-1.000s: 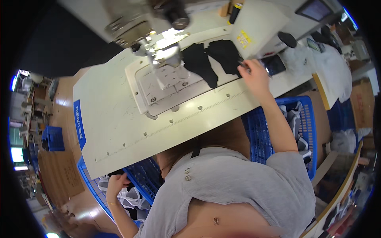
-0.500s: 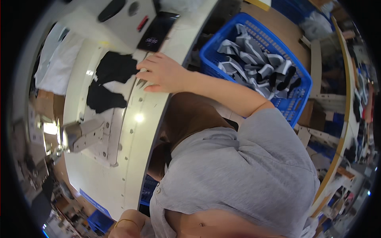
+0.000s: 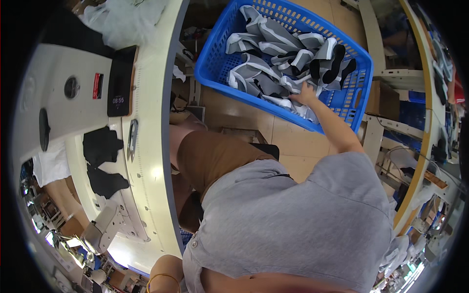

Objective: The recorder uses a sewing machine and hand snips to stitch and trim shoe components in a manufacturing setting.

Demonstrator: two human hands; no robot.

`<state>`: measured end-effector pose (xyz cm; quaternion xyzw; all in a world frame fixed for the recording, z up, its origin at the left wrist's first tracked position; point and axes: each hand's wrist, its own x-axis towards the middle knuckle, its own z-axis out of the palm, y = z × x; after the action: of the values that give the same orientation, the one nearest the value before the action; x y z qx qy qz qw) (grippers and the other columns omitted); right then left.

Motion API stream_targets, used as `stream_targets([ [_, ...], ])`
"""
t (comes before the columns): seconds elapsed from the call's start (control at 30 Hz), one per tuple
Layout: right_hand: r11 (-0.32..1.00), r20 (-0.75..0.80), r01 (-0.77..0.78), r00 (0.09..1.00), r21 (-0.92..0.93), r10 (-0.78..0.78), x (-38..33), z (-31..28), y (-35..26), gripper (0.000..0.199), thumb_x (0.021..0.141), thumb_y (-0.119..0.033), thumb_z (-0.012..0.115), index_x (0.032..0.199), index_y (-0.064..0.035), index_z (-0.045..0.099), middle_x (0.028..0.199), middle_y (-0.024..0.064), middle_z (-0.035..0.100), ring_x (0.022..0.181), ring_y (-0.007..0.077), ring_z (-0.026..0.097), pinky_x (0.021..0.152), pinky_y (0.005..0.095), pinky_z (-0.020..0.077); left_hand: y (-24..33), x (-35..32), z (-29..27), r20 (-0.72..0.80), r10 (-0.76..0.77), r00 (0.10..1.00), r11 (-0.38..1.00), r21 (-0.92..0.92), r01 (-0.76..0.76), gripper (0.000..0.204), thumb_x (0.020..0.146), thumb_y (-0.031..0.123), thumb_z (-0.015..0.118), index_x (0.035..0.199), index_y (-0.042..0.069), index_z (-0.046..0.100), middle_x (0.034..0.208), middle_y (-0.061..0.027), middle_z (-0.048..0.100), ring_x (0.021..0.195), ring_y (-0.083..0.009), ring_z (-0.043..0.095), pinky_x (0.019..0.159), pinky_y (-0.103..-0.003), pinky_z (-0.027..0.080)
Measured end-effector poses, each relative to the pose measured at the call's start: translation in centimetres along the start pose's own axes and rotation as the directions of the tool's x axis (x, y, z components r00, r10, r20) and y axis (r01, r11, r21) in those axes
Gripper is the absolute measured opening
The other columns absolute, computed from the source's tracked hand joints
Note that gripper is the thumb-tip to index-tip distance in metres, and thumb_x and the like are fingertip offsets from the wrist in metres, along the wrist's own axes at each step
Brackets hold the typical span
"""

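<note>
At two o'clock from our body, in the blue plastic basket (image 3: 215, 68) that stood on the floor beside the bench (image 3: 156, 146), our right hand (image 3: 306, 94) lay among the grey, white and black fabric pieces (image 3: 283, 58). The hand rested on the near side of the pile, its fingers curled down into the cloth; we could not tell whether they pinched a single piece or merely pressed on the heap, for the fingertips were hidden in the folds. Our forearm ran from the grey shirt (image 3: 293, 219) up toward one o'clock to reach it. The fabric pieces filled the middle and far part of the basket, overlapping one another, with the black ends toward three o'clock.

At six o'clock, down at the lower edge of the view, our left hand (image 3: 163, 273) showed only as a wrist with a thin bracelet, near the bench edge; the fingers were out of sight, so we could not tell how they stood.

On the bench, at nine o'clock, two black fabric pieces (image 3: 102, 163) lay touching one another, just beside a pair of thread snips (image 3: 132, 139). At eleven o'clock a dark phone (image 3: 119, 83) lay flat near the bench edge, and past it, at twelve o'clock, a heap of white cloth (image 3: 127, 19). The sewing machine head (image 3: 100, 229) sat at eight o'clock. Our brown shorts (image 3: 210, 156) showed between bench and basket.
</note>
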<state>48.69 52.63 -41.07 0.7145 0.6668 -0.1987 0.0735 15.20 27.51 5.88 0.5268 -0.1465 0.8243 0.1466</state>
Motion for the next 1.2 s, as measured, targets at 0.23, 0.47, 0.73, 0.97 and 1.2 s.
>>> stream_targets([
  [0.23,0.865,0.146,0.214,0.940,0.453,-0.309,2.6,4.1,-1.4,0.096,0.071,-0.058,0.074,0.137,0.0045,0.044,0.132,0.0321,0.050,0.124,0.0410,0.050,0.105,0.0416,0.0403,-4.8,0.2,0.0,-0.128,-0.537,0.834,0.722,0.441,0.532,0.007,0.089,0.021,0.060,0.088,0.014,0.057,0.081,0.0072,0.053,0.081,-0.0067,0.057,0.072,-0.026,0.047],
  [0.47,0.795,-0.337,0.598,0.773,0.103,-0.538,2.5,-1.6,-8.0,0.077,0.073,-0.039,0.077,0.131,0.0023,0.047,0.139,0.0246,0.044,0.125,0.0410,0.046,0.103,0.0446,0.0404,-4.6,-0.9,-2.3,-0.103,-0.614,0.783,0.755,0.216,0.620,0.017,0.087,0.027,0.064,0.090,0.013,0.054,0.079,0.0051,0.050,0.082,-0.0075,0.054,0.064,-0.030,0.045],
  [0.73,0.999,-0.858,0.032,0.514,0.030,0.009,5.4,-11.4,3.5,0.089,0.065,-0.040,0.084,0.131,0.0021,0.042,0.135,0.0254,0.043,0.122,0.0424,0.044,0.100,0.0512,0.0360,-8.0,-5.9,-6.9,0.131,-0.976,-0.175,-0.079,0.533,0.842,0.058,0.077,0.046,0.072,0.111,-0.002,0.067,0.114,-0.0223,0.063,0.104,-0.0402,0.060,0.085,-0.045,0.048],
  [0.97,0.889,-0.474,-0.122,0.810,0.441,0.346,11.6,-5.1,6.6,0.135,0.050,-0.062,0.086,0.148,-0.0037,0.014,0.143,0.0333,0.031,0.130,0.0488,0.038,0.103,0.0525,0.0400,-6.4,-5.5,-7.3,0.214,-0.976,-0.024,0.106,0.575,0.812,0.029,0.072,0.024,0.068,0.088,0.001,0.077,0.099,-0.0139,0.069,0.089,-0.0264,0.063,0.074,-0.034,0.050],
  [1.2,0.891,-0.242,-0.327,0.880,0.315,0.409,12.0,-6.3,3.5,0.084,0.079,-0.028,0.069,0.146,-0.0056,0.023,0.129,0.0319,0.049,0.107,0.0467,0.059,0.090,0.0499,0.0499,-5.6,-5.3,-6.0,0.263,-0.957,0.119,0.226,0.427,0.876,0.022,0.066,0.014,0.072,0.084,0.001,0.077,0.089,-0.0094,0.070,0.073,-0.0197,0.063,0.061,-0.029,0.048],
])
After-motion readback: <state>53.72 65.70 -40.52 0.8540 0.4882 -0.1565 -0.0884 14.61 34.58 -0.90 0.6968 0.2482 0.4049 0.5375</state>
